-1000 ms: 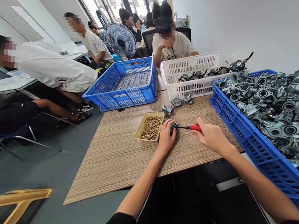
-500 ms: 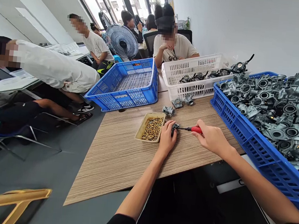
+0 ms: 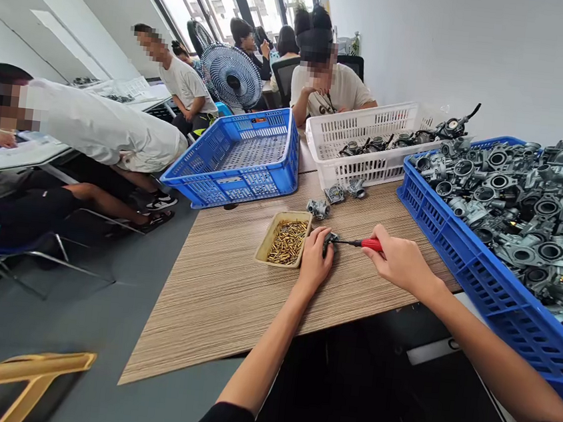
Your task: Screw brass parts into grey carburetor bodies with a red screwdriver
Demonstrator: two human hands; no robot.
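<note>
My left hand (image 3: 315, 258) presses a small grey metal carburetor body (image 3: 331, 240) against the wooden table, its fingers closed over it and hiding most of it. In my right hand (image 3: 404, 263) is a screwdriver (image 3: 372, 245) with a red handle. Its dark shaft points left, and the tip meets the carburetor body; the exact contact spot is too small to make out. Just left of my left hand stands a beige tub (image 3: 263, 248) holding many small brass jets (image 3: 287, 244). Beyond it lies a loose carburetor body (image 3: 318, 208).
A blue crate (image 3: 439, 238) heaped with carburetor bodies stands at right. Behind are a white basket (image 3: 365, 126) with dark-hosed carburetors and another blue crate (image 3: 244, 183). Two more carburetor bodies lie by the basket. A person (image 3: 335, 86) sits opposite; others are at left.
Both hands, the screwdriver and the carburetor body stay almost in place. The view has shifted very slightly, and a person at left has moved a little.
</note>
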